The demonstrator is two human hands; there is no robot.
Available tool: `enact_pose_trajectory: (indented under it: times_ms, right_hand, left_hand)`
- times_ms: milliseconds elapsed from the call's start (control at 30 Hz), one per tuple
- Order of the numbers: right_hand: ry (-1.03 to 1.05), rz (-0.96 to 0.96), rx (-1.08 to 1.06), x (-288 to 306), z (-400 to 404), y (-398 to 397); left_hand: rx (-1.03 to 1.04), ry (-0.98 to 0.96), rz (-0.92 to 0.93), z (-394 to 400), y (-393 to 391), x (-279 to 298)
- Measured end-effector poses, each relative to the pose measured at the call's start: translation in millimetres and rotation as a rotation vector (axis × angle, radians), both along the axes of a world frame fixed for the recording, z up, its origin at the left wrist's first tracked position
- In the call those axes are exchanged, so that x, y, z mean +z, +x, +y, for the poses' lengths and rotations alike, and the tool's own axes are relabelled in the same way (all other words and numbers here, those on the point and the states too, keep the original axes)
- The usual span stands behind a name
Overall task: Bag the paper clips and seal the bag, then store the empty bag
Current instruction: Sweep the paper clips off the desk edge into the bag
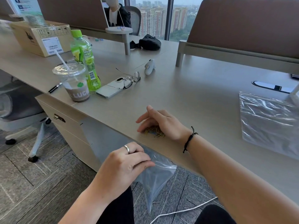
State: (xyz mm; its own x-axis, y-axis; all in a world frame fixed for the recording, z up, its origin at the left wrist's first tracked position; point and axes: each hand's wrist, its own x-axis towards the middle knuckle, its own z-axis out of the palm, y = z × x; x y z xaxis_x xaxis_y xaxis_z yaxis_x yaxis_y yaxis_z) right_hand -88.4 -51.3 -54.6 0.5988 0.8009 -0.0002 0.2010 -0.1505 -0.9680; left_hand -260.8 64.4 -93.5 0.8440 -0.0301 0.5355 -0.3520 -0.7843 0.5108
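A small pile of gold and blue paper clips (154, 132) lies near the front edge of the grey desk (194, 97). My right hand (161, 122) is cupped over the pile, fingers curled and touching it. Just below the desk edge my left hand (127, 162) pinches the top of a clear plastic bag (156, 180), which hangs down past the edge with its mouth near the pile. A second clear bag (267, 120) lies flat on the desk at the right.
At the left stand an iced coffee cup (75, 84), a green bottle (85, 60), a phone (111, 89), glasses (131, 80), a pen (55, 87) and a cardboard box (40, 36). A white gadget (149, 67) and a black pouch (148, 42) lie further back. A person sits beyond the divider.
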Motion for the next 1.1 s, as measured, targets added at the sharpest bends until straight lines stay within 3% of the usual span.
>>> enact_pose_trajectory:
  times_ms: [367,500,633,1100]
  right_hand:
    - [0.082,0.209,0.064,4,-20,-11]
    - [0.326,0.33,-0.204,0,-30,5]
    - [0.249,0.169,-0.387,-12,-49,9]
    - [0.142,0.24,-0.137,-4,-22,-39]
  left_hand:
    - [-0.004,0.003,-0.008,0,-1,0]
    - [-0.004,-0.006,-0.012,0,-2,1]
    - [-0.003,-0.012,-0.014,1,-3,-1]
    - [-0.006,0.011,-0.013,-1,-1,0]
